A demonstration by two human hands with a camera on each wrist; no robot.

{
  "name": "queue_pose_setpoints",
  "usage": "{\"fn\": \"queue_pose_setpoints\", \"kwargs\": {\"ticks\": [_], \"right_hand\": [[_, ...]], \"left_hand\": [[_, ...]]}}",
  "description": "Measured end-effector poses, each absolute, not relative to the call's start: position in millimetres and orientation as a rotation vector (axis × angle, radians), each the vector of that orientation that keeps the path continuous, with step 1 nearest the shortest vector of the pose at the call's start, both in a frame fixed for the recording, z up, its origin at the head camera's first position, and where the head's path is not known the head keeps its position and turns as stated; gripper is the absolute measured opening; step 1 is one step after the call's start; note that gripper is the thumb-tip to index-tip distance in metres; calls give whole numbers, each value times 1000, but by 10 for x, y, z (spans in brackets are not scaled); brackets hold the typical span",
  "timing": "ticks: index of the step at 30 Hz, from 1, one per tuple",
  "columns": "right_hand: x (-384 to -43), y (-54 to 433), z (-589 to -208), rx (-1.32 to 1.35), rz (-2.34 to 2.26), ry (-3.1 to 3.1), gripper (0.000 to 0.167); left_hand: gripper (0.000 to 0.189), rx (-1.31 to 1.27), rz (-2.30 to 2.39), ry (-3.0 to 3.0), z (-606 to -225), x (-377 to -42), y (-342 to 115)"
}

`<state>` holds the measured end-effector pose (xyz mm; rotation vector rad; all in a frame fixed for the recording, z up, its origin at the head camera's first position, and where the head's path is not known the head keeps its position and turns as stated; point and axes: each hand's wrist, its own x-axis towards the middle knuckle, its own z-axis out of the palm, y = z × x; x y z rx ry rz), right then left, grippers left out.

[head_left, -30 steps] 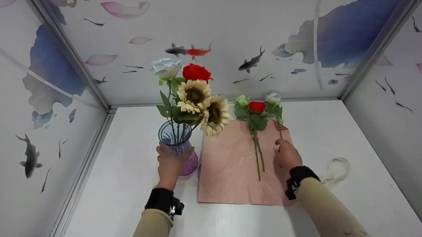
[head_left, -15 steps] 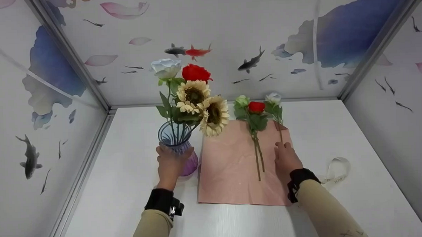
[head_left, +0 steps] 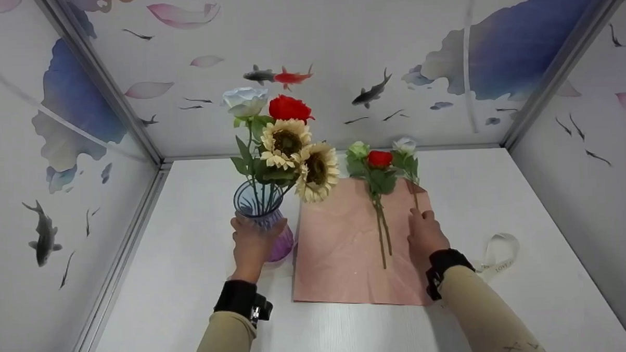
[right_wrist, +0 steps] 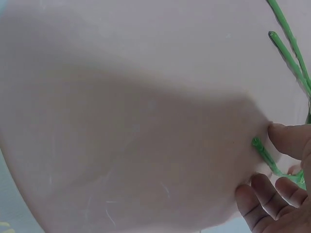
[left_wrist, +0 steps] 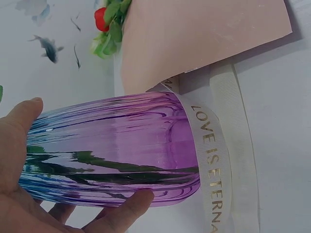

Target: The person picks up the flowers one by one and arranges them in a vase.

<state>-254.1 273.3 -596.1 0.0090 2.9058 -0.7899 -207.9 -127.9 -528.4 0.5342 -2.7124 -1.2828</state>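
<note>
My left hand (head_left: 254, 246) grips a ribbed glass vase (left_wrist: 116, 150), blue at the top and purple below. It stands upright in the head view and holds a white rose (head_left: 245, 101), a red rose (head_left: 291, 109) and two cream sunflowers (head_left: 286, 141). On pink wrapping paper (head_left: 336, 248) lie a red rose (head_left: 380, 159), a pale green rose (head_left: 358, 150) and a white rose (head_left: 404, 145). My right hand (head_left: 427, 233) holds the lower stem of that last rose, whose cut end (right_wrist: 262, 153) shows between thumb and fingers.
A cream ribbon (head_left: 503, 252) with gold lettering lies at the right of the white table (head_left: 546, 298). Another lettered ribbon (left_wrist: 209, 160) runs by the vase base. Printed panels (head_left: 318, 30) enclose the back and sides.
The fingers of my right hand have shifted slightly at the white rose's stem. My left hand, the vase and the flowers stay in place.
</note>
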Motion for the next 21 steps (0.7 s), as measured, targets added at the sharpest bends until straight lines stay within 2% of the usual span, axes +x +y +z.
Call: {"fn": "queue_pose_setpoints", "kwargs": {"ticks": [4,10,14,21], "right_hand": [[-2548,2751,-5963,-30,-757,2873,72],[-2547,2783,-6000,-61,-699,2864,71],[-2528,2794,-6021,-97,-634,2897,64],[-2503,2783,-6019,-156,-568,2954,40]], "left_hand": [[118,532,-1277,-2717,-5281,-2079,-1277],[118,525,-1268,-2723,-5280,-2075,-1280],[118,526,-1274,-2727,-5276,-2071,-1282],[118,530,-1302,-2711,-5282,-2064,-1288]]}}
